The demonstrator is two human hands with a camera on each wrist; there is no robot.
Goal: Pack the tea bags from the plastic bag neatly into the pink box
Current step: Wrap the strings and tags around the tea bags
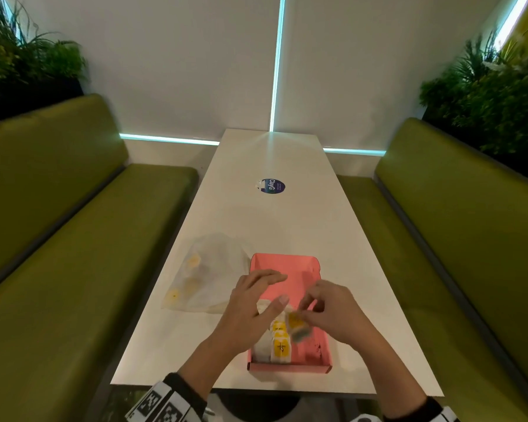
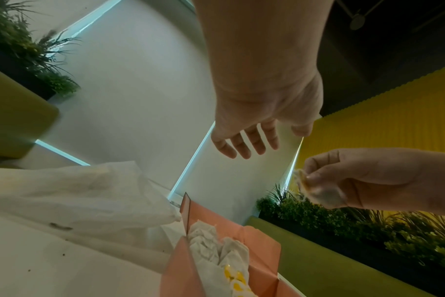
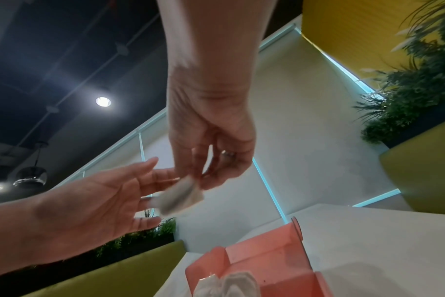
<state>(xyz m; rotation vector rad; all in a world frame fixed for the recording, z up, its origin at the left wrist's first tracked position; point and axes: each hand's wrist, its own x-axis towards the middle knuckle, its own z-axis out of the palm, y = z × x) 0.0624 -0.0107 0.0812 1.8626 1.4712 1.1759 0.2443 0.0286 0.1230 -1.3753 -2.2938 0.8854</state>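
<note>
The open pink box (image 1: 316,359) lies near the table's front edge, with a row of tea bags (image 1: 279,345) with yellow tags along its left side. My right hand (image 1: 326,312) hovers over the box and pinches one tea bag (image 1: 297,325), blurred by motion; the same tea bag (image 3: 181,198) hangs from my fingers in the right wrist view. My left hand (image 1: 256,300) floats above the box's left side, fingers spread and empty (image 2: 244,144). The translucent plastic bag (image 1: 205,278) lies left of the box with a few tea bags inside.
The white table (image 1: 272,220) runs away from me, with a round blue sticker (image 1: 272,186) at its middle. Green benches (image 1: 73,239) flank both sides, with plants behind them. The pink box's lid flap (image 1: 284,261) stands at its far end.
</note>
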